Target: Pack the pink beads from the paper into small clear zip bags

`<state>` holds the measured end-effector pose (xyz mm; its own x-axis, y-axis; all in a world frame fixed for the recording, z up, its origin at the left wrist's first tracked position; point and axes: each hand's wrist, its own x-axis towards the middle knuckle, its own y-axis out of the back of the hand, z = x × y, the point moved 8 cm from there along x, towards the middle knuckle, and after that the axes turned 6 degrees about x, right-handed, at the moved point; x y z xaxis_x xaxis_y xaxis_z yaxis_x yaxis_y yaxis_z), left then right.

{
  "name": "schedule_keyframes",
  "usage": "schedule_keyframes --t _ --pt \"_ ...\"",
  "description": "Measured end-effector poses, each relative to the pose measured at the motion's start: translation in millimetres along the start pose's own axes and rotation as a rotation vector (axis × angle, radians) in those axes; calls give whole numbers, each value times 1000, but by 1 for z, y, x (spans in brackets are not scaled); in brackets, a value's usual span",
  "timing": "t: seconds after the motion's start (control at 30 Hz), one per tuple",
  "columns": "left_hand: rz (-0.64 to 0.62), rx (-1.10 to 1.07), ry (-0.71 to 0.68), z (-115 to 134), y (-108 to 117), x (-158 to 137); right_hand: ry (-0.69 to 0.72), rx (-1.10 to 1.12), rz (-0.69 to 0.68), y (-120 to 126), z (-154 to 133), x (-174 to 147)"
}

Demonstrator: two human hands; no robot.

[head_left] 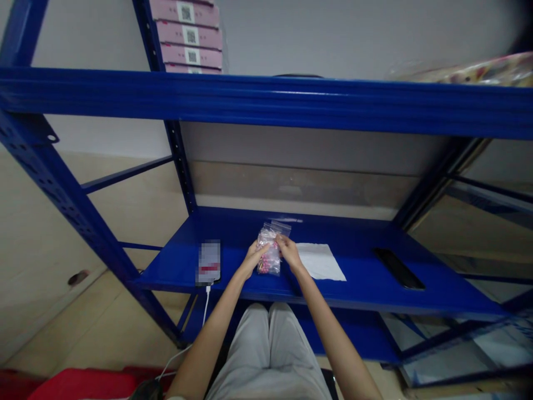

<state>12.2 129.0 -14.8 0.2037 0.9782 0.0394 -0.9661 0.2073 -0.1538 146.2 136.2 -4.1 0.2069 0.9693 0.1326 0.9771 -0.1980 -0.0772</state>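
Note:
A clear zip-lock plastic bag [270, 262] with small pink and red pieces in it is held up just above the blue shelf. On its left side my left hand [252, 258] is closed, thumb across the front of the bag. My right hand [288, 250] pinches the bag at its upper right side, fingertips pressed together. The bag's top flap [281, 227] sticks up beyond my fingers, and more than one layer of plastic seems to show there. What the small pieces are is too small to tell.
A white sheet of paper [320, 261] lies right of my hands. Further right rests a black phone [398, 269]. At left is a phone [209, 261] with a white cable [206, 305]. A blue beam [266, 103] crosses above; pink boxes [191, 36] are stacked over it.

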Motion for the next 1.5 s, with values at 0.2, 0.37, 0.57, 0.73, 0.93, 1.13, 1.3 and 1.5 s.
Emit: schedule_keyframes --t 0.2,0.37,0.57,0.73,0.93,1.13,1.3,1.5 --pt "134 28 -5 -8 9 -6 1 -2 126 28 -8 2" --pt "243 78 -31 -12 15 -17 10 -23 46 26 -22 -19" --pt "280 84 -21 -13 1 -34 202 -286 163 14 -38 -54" --pt "300 97 -57 -4 -3 -43 273 -376 29 -1 -43 -64" --pt "132 22 177 -11 -8 -54 39 -54 109 30 -32 -58" --pt "-104 76 261 -14 -25 -59 -148 179 -60 18 -24 -53" --pt "-143 48 240 -16 -29 -54 -28 97 -103 12 -32 -44" --pt "-160 67 326 -18 -25 -57 -161 111 -234 12 -28 -46"
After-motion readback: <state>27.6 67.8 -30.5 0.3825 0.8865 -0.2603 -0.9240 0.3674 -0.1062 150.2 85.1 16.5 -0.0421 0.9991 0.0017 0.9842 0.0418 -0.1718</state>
